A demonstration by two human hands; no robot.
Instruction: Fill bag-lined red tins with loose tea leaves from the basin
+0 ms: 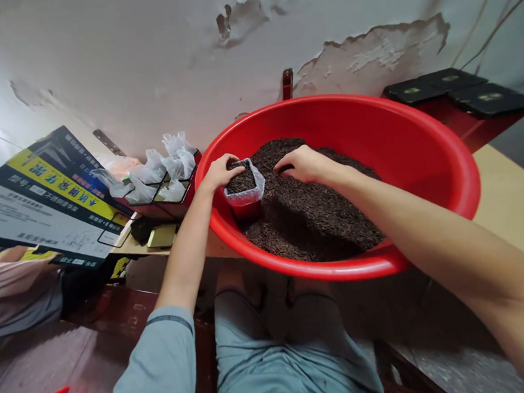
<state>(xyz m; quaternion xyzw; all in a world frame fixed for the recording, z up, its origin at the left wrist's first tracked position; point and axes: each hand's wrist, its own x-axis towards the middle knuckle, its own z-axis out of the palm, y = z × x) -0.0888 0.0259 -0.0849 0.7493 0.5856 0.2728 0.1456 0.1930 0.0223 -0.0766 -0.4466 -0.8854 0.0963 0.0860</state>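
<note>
A wide red basin (424, 143) holds a heap of dark, loose tea leaves (326, 216). Inside it, on the left, stands a small red box (247, 211) lined with a clear plastic bag (258, 188) and filled with the same leaves. My left hand (221, 172) grips the box at its left rim, with the thumb and fingertips over the leaves on top. Just right of the box, my right hand (307, 163) hovers low over the heap. Its fingers are curled inward, and whatever they hold is hidden.
Left of the basin, several open boxes (162, 209) with plastic liners stand on the table (508, 197). Black-topped red boxes (483, 97) stand at the right. A printed cardboard sheet (42, 200) leans at the left, near a person's sleeve (17, 291). Peeling wall (145, 67) rises behind.
</note>
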